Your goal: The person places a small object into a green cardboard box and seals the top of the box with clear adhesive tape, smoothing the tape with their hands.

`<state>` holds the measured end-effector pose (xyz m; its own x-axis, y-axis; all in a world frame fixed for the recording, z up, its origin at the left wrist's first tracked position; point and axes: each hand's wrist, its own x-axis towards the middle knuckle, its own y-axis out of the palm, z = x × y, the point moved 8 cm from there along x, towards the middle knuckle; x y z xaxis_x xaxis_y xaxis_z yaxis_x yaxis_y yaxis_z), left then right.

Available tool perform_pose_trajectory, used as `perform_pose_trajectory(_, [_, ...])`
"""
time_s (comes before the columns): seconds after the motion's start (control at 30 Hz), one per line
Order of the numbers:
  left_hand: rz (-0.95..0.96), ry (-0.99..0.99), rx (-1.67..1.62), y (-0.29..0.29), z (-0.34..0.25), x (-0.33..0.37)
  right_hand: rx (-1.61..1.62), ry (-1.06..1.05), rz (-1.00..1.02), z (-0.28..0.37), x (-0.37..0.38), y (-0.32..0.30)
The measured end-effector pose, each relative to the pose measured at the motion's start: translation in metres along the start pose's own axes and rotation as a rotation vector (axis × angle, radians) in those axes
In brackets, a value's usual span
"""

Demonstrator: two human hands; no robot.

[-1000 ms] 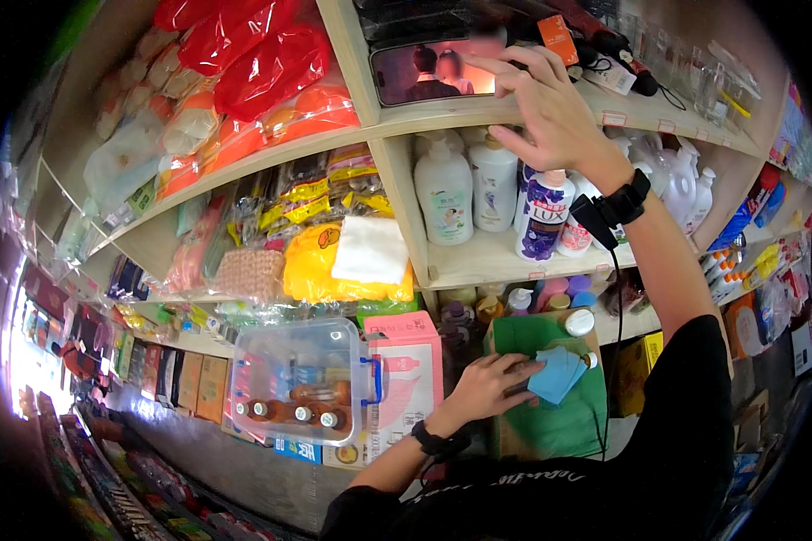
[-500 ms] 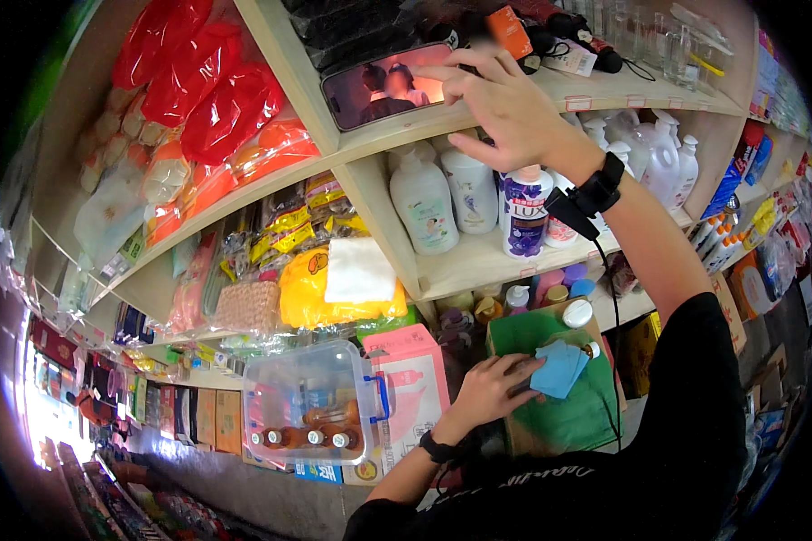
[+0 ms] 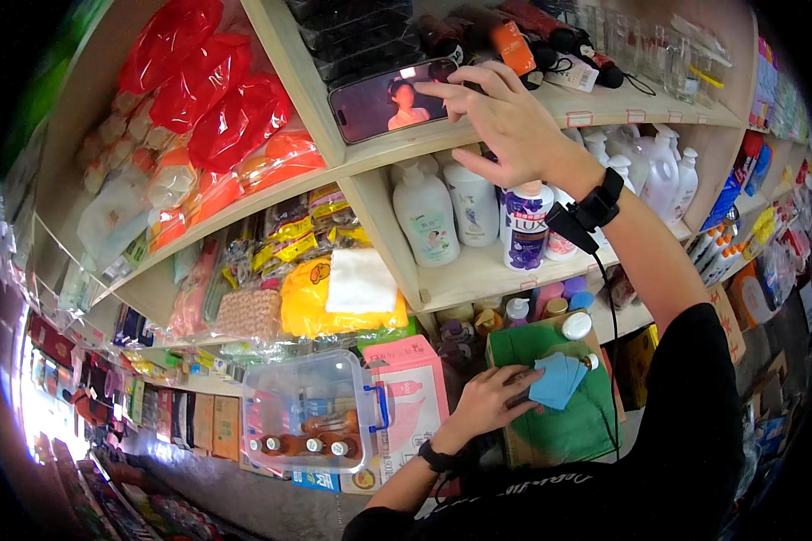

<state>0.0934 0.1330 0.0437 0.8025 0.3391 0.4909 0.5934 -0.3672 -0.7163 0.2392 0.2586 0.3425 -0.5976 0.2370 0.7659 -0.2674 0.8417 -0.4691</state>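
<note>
My right hand reaches up to the shelf. Its fingers are apart, and the index fingertip is at the screen of a phone, which leans in the upper compartment showing a video picture of a person. Lower down, my left hand is closed around the end of a bottle. A light blue cloth drapes over that bottle's middle and hides most of it. Only its white cap pokes out on the far side. Beneath lies a green-topped box, with another white-capped container at its back edge.
Pump bottles line the middle shelf under my right hand. A clear plastic bin with several brown bottles stands left of my left hand, beside a pink box. A black cable hangs from my right wrist.
The phone picture changes from two people to one. My right index finger stays by the screen, and my left hand keeps its grip with a slight shift. The whole view has moved a little.
</note>
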Motion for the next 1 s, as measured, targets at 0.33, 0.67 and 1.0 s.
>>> perform_pose_trajectory(0.33, [0.024, -0.031, -0.039, -0.0017, 0.0015, -0.0004, 0.014, 0.005, 0.017, 0.0028, 0.0036, 0.0004])
perform_pose_trajectory(0.67, [0.053, -0.061, -0.036, -0.0008, 0.0004, -0.0012, 0.007, 0.026, 0.050, 0.0025, 0.0038, -0.0006])
perform_pose_trajectory(1.0, [0.028, -0.028, -0.028, -0.0005, 0.0002, 0.0000, 0.000, 0.003, 0.031, 0.0031, 0.0018, -0.0019])
